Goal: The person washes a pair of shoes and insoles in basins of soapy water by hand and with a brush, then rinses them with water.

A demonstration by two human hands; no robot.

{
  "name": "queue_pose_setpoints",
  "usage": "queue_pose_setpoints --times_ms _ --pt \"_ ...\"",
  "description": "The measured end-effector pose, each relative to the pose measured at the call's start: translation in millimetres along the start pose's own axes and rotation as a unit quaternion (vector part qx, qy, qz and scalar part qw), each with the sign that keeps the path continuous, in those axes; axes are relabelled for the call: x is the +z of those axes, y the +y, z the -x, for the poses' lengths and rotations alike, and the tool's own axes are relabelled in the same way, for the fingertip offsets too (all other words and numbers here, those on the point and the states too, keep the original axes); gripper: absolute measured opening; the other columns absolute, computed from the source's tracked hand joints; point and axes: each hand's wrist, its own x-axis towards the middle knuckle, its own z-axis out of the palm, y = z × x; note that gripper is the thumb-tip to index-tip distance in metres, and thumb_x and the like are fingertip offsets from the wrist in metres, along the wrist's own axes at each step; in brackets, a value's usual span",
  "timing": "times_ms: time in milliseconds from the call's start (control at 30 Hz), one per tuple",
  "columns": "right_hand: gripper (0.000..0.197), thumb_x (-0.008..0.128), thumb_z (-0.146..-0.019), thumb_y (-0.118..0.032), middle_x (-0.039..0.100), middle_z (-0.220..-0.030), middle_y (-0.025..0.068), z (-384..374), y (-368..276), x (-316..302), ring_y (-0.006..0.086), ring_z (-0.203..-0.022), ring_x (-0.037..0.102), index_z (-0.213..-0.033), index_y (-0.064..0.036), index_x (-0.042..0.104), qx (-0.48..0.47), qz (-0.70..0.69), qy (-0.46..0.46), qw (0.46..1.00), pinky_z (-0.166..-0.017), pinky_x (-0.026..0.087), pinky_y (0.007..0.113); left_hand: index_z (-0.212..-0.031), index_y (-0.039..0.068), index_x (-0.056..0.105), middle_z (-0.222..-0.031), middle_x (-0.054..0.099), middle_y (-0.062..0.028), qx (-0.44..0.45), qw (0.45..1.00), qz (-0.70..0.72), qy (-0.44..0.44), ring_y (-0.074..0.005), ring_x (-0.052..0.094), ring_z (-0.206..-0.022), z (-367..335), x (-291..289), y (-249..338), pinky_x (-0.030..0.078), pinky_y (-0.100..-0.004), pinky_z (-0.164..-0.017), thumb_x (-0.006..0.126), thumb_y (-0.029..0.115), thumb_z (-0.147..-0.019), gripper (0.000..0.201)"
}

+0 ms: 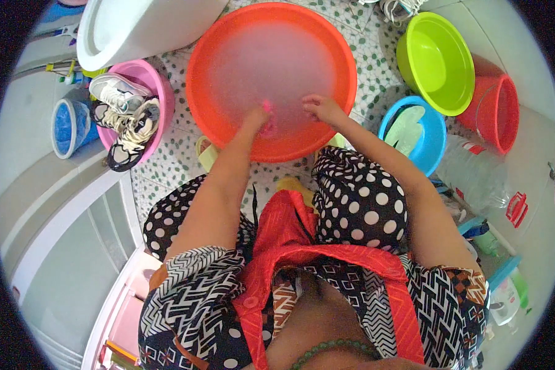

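One pink item (268,127) touches the left hand (258,118), just right of its fingers, visible length fore-aft, grip unclear; right hand (324,110), farther off, has parted, empty fingers.

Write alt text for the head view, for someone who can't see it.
A person's left hand is at a pink item in a large orange tub of cloudy water; the right hand is over the tub, apart from the item. Shoes fill a pink basin at left; a green basin and a blue basin are at right.
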Motion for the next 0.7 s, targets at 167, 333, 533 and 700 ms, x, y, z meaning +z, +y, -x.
queue_pose_setpoints --times_ms 167,333,533,700 --pt "0.034 0.061 -0.081 -0.023 0.062 -0.09 0.0058 36.3 1.2 -19.2 0.0157 -0.078 0.058 -0.111 -0.0071 0.056 -0.123 0.028 -0.031 0.992 -0.068 0.047 0.03 -0.106 0.008 0.053 -0.088 0.06 -0.0113 -0.18 0.69 0.682 -0.158 -0.025 0.059 -0.078 47.9 -23.5 116.1 0.05 -0.0386 -0.07 0.051 0.026 -0.087 0.026" --pt "0.038 0.064 -0.078 -0.022 0.063 -0.093 0.0094 52.6 -45.5 -17.2 0.0212 -0.083 0.06 -0.114 -0.0115 0.054 -0.274 0.214 -0.014 0.937 -0.073 0.047 0.033 -0.11 0.007 0.052 -0.099 0.06 -0.0079 -0.208 0.618 0.747 -0.131 -0.021 0.06 -0.084 79.6 -85.9 149.8 0.051 -0.0342 -0.07 0.048 0.021 -0.089 0.026" --pt "0.035 0.063 -0.076 -0.021 0.062 -0.093 0.0157 65.6 -67.9 -27.7 0.0315 -0.084 0.06 -0.109 -0.0103 0.055 -0.247 0.248 0.056 0.935 -0.072 0.047 0.04 -0.101 0.011 0.054 -0.084 0.06 -0.0029 -0.07 0.718 0.664 -0.197 -0.0169 0.058 -0.076 123.8 -153.2 168.1 0.048 -0.0282 -0.067 0.049 0.018 -0.085 0.018" --pt "0.028 0.061 -0.078 -0.022 0.063 -0.083 0.0138 44.0 -59.1 -45.5 0.0221 -0.076 0.061 -0.101 -0.0054 0.058 -0.226 0.141 0.014 0.964 -0.066 0.046 0.034 -0.117 0.004 0.051 -0.105 0.058 -0.0082 0.046 0.888 0.421 -0.179 -0.0171 0.057 -0.09 146.6 -212.5 173.8 0.048 -0.0312 -0.078 0.052 0.021 -0.086 0.035"
